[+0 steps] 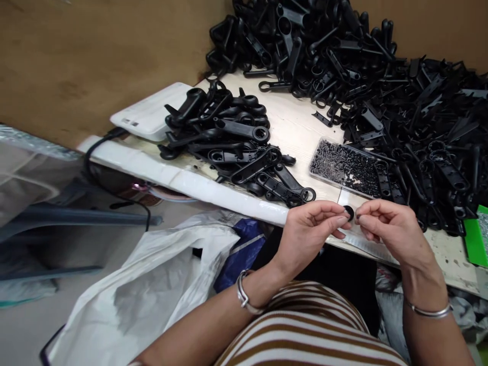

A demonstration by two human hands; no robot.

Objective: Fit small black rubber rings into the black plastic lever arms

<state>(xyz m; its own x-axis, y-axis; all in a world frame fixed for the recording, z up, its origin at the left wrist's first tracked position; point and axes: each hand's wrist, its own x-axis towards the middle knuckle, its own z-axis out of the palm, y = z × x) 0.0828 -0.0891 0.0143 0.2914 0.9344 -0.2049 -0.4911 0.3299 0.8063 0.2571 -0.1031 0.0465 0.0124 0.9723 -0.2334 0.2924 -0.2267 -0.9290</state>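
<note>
Close to the table's front edge, my left hand [313, 227] pinches a small black round part [349, 212] between thumb and fingers. Just right of it, my right hand [394, 226] is closed in a pinch, its fingertips a little apart from the round part; whatever it holds is too small to make out. Beyond my hands, a clear shallow tray [313, 170] holds many tiny dark pieces that look like screws. Left of the tray lies a heap of black plastic arm-shaped parts [240, 129] with ring ends.
A large pile of black plastic parts [324, 51] covers the back and right of the table [290, 117]. At the left stand a white flat device [152, 109] and its black cable [89, 152]. A green box [475, 239] sits far right. Below hangs an open white sack [152, 284].
</note>
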